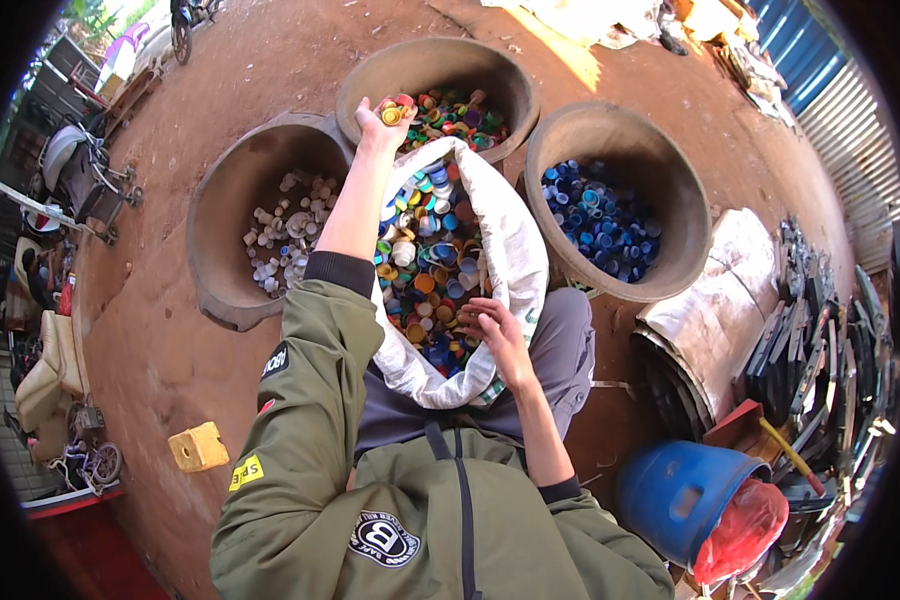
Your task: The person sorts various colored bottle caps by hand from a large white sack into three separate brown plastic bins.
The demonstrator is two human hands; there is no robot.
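Observation:
My left hand (378,128) reaches out to the far tub (410,68), closed on a few red and yellow bottle caps (394,112). Below it, that tub contains red, green and yellow caps (460,120). Between my legs stands a white sack (515,235), its mouth rolled back, full of mixed-colour bottle caps (425,285). My right hand (500,335) is over the near right part of the sack's mouth, fingers apart just above the caps; nothing shows in it. White caps (290,225) lie in the left tub (232,185), blue caps (605,220) in the right tub (675,215).
At right lie a rolled pale sheet (715,290), a heap of dark strips (805,330) and a blue drum (675,500) with a red plastic bag (745,530). A yellow block (198,447) sits on the earth floor at left. A stroller (80,165) stands farther left.

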